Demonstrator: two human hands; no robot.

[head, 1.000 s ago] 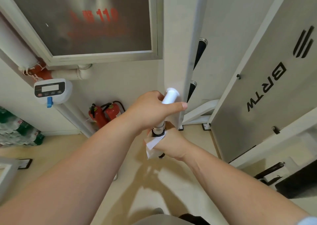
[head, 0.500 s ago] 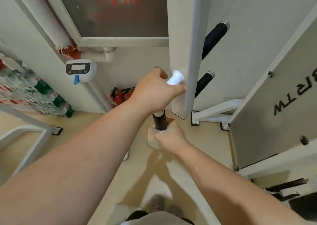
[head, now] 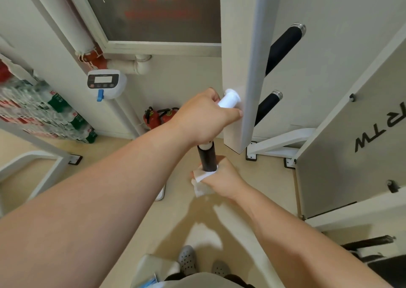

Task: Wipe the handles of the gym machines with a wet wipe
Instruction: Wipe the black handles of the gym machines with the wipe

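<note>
A handle juts from the white upright post (head: 241, 67) of a gym machine: a white bar section (head: 228, 100) near the post, then a black grip (head: 207, 159). My left hand (head: 204, 118) is closed around the white section, close to the post. Lower down, my right hand (head: 222, 177) wraps a white wet wipe (head: 203, 183) around the black grip's far end. A short stretch of bare black grip shows between the two hands. Two more black handles (head: 282, 48) (head: 267, 107) stick out behind the post.
A large white machine panel (head: 351, 144) with black lettering stands on the right, its feet bolted to the beige floor. Two red fire extinguishers (head: 158, 117) sit by the wall, stacked water bottles (head: 44, 111) at left. My grey clogs (head: 186, 259) show below.
My right hand slid the wipe down the black grip, away from my left hand, baring more of it. The view shifted, bringing the post's other handles and my feet into sight.
</note>
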